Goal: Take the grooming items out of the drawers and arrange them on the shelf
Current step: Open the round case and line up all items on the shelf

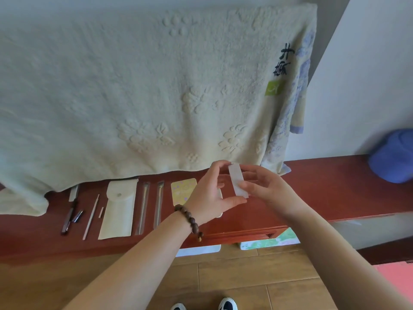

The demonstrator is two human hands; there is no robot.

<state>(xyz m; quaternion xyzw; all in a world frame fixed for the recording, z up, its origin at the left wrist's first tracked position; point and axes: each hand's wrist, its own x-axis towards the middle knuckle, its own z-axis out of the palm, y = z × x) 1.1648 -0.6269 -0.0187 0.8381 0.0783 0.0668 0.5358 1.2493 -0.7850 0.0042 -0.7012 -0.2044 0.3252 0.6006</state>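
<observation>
Both hands hold a small white translucent strip [237,180] above the red-brown wooden shelf [324,189]. My left hand [212,189], with a bead bracelet on its wrist, pinches the strip's top and bottom ends. My right hand [266,186] grips its right side. Laid out in a row on the shelf to the left are a dark pen-like tool [69,217], a thin white stick [91,217], a white pouch [118,209], two clear-sleeved metal tools [143,208] [159,203] and a yellow card [182,190].
A large pale embossed towel [145,90] hangs over the back of the shelf. A blue cap [393,156] lies at the shelf's right end. An open drawer [257,237] shows below the shelf front. Wooden floor and my shoes [226,304] are underneath.
</observation>
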